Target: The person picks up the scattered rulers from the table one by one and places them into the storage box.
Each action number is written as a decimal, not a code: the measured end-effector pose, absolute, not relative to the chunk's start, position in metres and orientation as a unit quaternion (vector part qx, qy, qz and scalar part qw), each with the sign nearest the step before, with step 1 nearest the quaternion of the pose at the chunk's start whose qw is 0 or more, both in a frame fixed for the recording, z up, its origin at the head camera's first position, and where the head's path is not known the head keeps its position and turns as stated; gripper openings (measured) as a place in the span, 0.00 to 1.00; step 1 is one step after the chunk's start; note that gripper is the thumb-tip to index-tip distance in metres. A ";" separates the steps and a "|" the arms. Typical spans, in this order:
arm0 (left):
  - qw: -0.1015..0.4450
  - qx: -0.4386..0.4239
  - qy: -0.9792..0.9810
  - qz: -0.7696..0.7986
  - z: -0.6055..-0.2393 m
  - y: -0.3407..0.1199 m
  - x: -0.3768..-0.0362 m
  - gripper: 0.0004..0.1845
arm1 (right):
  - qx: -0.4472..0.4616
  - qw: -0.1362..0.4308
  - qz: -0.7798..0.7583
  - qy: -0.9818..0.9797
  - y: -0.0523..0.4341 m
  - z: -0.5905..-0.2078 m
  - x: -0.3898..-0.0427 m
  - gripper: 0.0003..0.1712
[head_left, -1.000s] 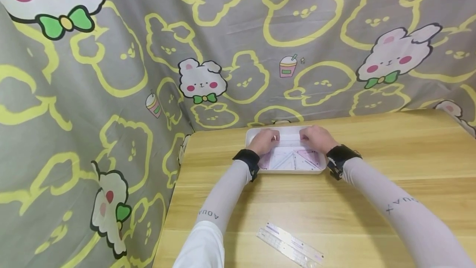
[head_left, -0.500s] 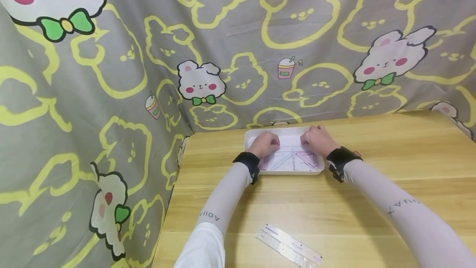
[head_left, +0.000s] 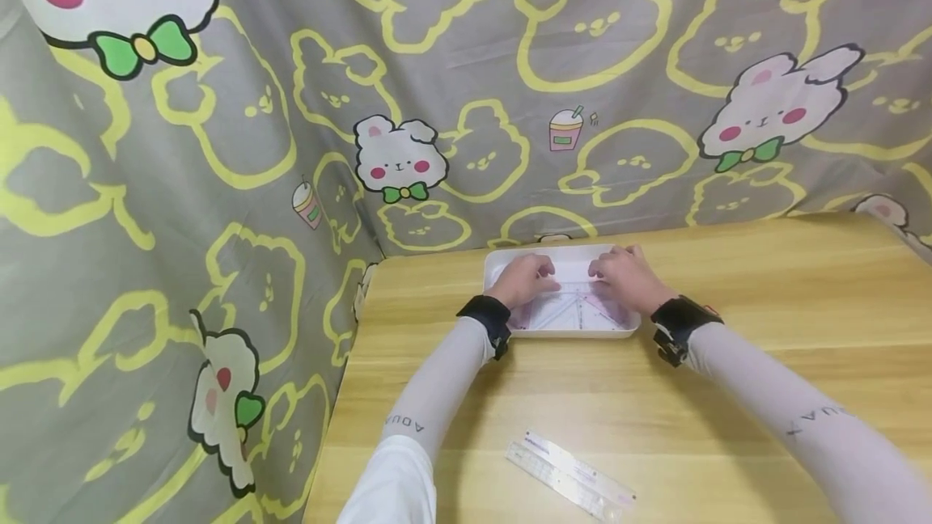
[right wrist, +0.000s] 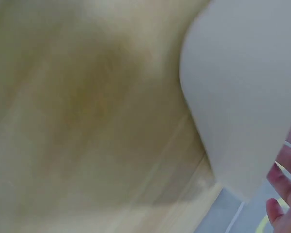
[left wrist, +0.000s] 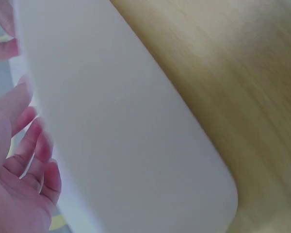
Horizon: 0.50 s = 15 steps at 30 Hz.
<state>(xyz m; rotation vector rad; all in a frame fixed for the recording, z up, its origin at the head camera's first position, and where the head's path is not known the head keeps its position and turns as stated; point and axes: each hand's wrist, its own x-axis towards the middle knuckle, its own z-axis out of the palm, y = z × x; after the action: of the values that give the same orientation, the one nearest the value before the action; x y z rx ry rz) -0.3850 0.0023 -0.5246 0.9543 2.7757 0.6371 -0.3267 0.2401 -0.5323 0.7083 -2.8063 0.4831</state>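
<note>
A white shallow tray stands near the back of the table, with clear flat set squares with pink tints lying inside. Over its left part my left hand has its fingers loosely bent, fingertips close over a clear strip. My right hand is above the right part, fingers likewise loose. The left wrist view shows the tray's outer wall and the left hand with parted fingers beyond the rim. At the right wrist view's edge, part of the right hand appears with fingers apart.
Two clear straight rulers lie side by side on the wooden table, nearer to me. A grey curtain with cartoon prints hangs behind the tray and along the left side.
Both hands' fingers, curled in at the clear strip before, have loosened and spread. The hands stay over the tray. The strip now lies nearer to the set squares than a second ago.
</note>
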 end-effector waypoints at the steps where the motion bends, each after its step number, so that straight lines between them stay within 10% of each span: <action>1: 0.068 0.319 0.921 0.213 -0.521 0.002 -0.381 0.16 | 0.242 0.108 0.170 -0.949 0.239 -0.531 -0.322 0.10; 15: 0.036 0.407 0.886 0.219 -0.496 -0.036 -0.305 0.20 | 0.275 0.136 0.248 -0.919 0.209 -0.505 -0.218 0.16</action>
<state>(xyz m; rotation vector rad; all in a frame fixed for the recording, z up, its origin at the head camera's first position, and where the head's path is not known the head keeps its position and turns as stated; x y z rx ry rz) -0.3052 -0.0355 -0.4957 1.2510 2.7204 0.6715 -0.2185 0.2092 -0.5054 0.7969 -2.6614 0.7179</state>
